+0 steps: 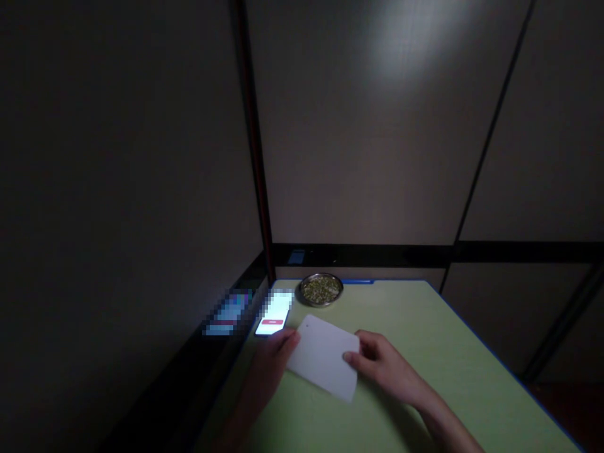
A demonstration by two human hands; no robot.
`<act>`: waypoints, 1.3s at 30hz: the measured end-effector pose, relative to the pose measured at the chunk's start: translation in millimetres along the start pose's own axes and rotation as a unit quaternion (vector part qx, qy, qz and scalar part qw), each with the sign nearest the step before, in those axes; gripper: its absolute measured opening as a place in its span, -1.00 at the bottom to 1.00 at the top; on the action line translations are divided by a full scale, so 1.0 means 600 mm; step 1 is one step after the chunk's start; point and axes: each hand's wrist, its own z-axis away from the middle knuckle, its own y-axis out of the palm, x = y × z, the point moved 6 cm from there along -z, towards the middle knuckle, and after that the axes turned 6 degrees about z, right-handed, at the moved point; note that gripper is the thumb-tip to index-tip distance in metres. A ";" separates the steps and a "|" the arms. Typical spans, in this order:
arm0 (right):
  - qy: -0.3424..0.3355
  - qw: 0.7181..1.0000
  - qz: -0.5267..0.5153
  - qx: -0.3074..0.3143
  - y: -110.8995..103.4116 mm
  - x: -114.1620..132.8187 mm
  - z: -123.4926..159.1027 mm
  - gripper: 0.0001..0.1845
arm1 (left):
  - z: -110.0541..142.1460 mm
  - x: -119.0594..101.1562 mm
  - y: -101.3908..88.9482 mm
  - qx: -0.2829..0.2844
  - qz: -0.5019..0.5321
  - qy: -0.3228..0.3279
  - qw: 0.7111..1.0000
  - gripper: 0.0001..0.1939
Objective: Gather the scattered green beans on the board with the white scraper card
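Between my two hands is a flat white sheet-like piece (324,357) with rounded corners and a small dark dot near its top left corner. It is tilted above the green table. My left hand (278,352) grips its left edge, thumb on the face. At the right edge, my right hand (377,362) pinches it with the thumb on top and the fingers behind. Whether it is stiff card or plastic I cannot make out.
A round metal dish (321,290) full of small greenish pieces stands at the table's far side. Left of it lies a lit phone (274,318). A blue strip (357,282) lies along the back edge of the green table (438,358). Walls rise behind and to the left.
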 end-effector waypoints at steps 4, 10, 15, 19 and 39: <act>0.010 0.999 -0.022 -0.031 0.007 -0.018 -0.001 -0.64 | 0.006 -0.049 -0.009 -0.072 -0.117 0.134 0.982 -0.65; -0.011 0.992 0.056 -0.109 0.012 -0.007 -0.012 -0.60 | 0.016 -0.131 0.065 0.074 -0.295 0.278 0.911 -0.75; -0.004 0.987 0.027 -0.159 -0.018 -0.034 0.017 -0.61 | -0.022 -0.099 0.073 0.113 -0.369 0.268 0.883 -0.82; 0.054 0.969 0.058 -0.235 -0.076 -0.109 0.092 -0.62 | -0.050 -0.070 0.055 0.095 -0.395 0.269 0.873 -0.79; 0.123 0.936 0.198 -0.262 -0.129 -0.213 0.186 -0.57 | -0.042 0.047 0.081 0.076 -0.384 0.197 0.899 -0.72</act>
